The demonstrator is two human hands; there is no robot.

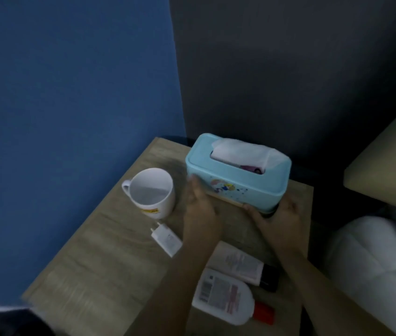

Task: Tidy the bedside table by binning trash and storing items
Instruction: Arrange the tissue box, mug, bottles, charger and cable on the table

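Tabletop (100, 251) of pale wood fills the lower centre, with a blue tissue box (238, 183) at its far edge in mid-frame. The left hand (200, 206) lies flat, fingers together, against the box's left end, and the right hand (280, 214) curls round its lower right corner. A white mug (152, 192) stands left of the box, a red-capped bottle (223, 297) lies at lower centre, and a charger (166, 240) lies below the mug.

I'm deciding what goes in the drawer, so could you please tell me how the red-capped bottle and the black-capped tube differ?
The red-capped bottle is wide and rounded; the black-capped tube is slimmer and straighter. The bottle looks white, the tube faintly pinkish. The bottle lies nearer the front edge, the tube just behind it. Both lie flat on the table, printed side up, caps pointing right.
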